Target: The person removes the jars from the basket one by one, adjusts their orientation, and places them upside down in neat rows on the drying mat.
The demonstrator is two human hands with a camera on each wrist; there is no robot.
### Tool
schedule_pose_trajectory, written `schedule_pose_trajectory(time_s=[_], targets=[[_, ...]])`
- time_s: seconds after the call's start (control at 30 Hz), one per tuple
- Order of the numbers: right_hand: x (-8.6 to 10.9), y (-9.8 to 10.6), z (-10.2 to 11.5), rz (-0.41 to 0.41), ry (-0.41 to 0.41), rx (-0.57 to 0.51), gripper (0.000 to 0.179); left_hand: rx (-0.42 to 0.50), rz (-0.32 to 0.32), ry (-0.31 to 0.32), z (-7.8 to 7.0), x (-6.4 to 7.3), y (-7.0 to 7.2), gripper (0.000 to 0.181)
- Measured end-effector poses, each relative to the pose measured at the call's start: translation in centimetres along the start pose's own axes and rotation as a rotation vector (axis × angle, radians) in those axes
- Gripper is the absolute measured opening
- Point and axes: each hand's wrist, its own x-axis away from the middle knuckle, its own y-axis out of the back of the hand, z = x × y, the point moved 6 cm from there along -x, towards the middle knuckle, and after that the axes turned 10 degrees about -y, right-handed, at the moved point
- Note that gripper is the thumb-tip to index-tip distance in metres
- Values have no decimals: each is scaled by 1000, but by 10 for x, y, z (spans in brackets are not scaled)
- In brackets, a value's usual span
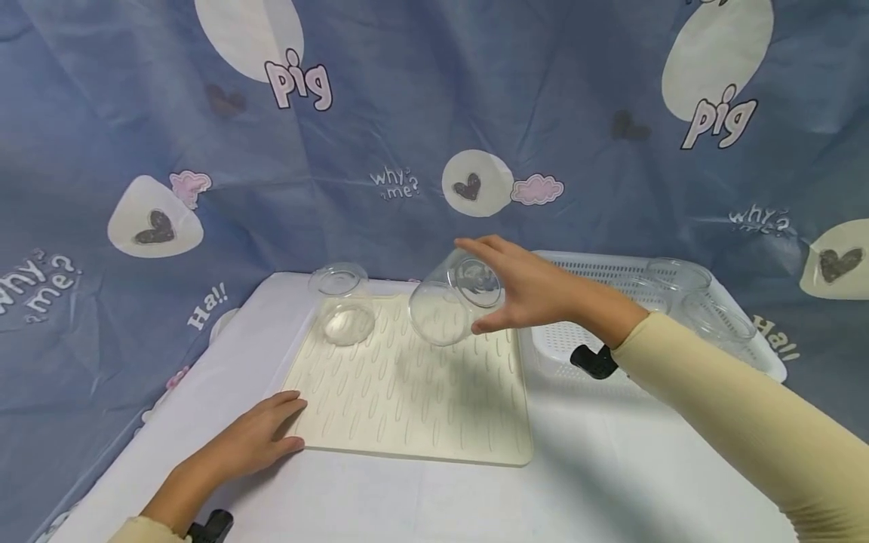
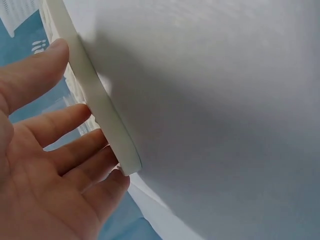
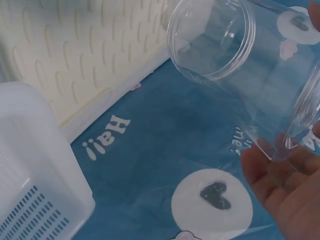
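Observation:
My right hand [image 1: 526, 283] grips a clear jar [image 1: 434, 305] by its base end, thumb on one side and fingers on the other. The jar hangs tilted above a cream ribbed mat [image 1: 421, 411], its wide round mouth facing down and left. In the right wrist view the fingers curl around the base, and the transparent wall [image 3: 272, 65] shows the cloth behind it. My left hand [image 1: 251, 437] lies at the mat's left front corner with fingers loosely extended. In the left wrist view its fingertips touch the mat's edge [image 2: 107, 115].
Another clear jar [image 1: 348, 320] stands on the mat's back left corner. At the right, a white perforated basket [image 1: 770, 362] holds several clear jars [image 1: 720, 317], partly behind my right arm. White cloth [image 1: 468, 505] covers the table, and a blue patterned curtain [image 1: 380, 113] hangs behind it.

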Motion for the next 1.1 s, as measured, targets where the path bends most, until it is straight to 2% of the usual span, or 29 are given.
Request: schedule_pose_trajectory(time_s=[0.3, 0.6, 0.9, 1.1], targets=[[-22, -14, -7, 29, -75, -11, 112, -2, -17, 13, 0, 0, -1, 63], [-49, -28, -10, 19, -133, -52, 109, 19, -11, 28, 0, 1, -2, 63], [-63, -49, -24, 49, -204, -118, 106, 38, -3, 33, 3, 1, -1, 64], [-70, -62, -37, 34, -291, -182, 103, 42, 10, 35, 3, 0, -2, 66]])
